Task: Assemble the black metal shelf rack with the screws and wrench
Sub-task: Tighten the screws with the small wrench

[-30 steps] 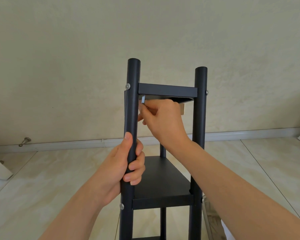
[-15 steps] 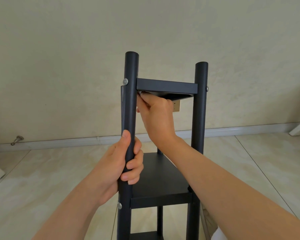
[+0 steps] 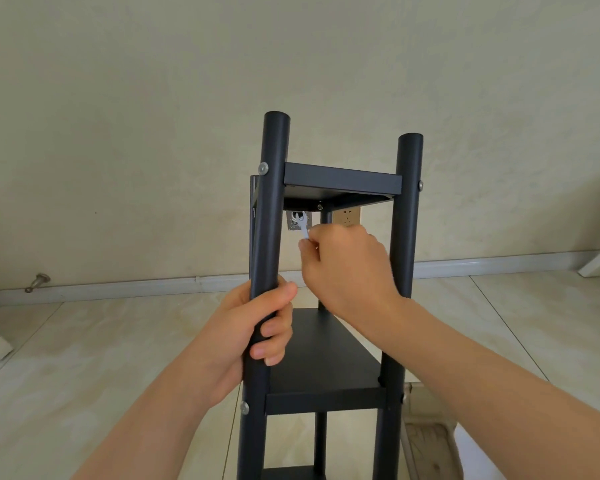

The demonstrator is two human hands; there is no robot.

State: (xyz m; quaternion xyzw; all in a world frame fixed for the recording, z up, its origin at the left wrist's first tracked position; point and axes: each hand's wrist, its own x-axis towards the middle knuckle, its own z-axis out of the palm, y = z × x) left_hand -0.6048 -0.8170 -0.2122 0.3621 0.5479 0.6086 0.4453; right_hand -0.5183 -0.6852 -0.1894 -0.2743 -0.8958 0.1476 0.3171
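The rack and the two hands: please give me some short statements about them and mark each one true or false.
1. The left hand grips the front left post of the rack. True.
2. The right hand is empty. False: it holds a small silver wrench.
3. The wrench is below the top shelf. True.
4. The rack lies flat on the floor. False: it stands upright.
5. A screw sits in the left post at the level of the top shelf. True.
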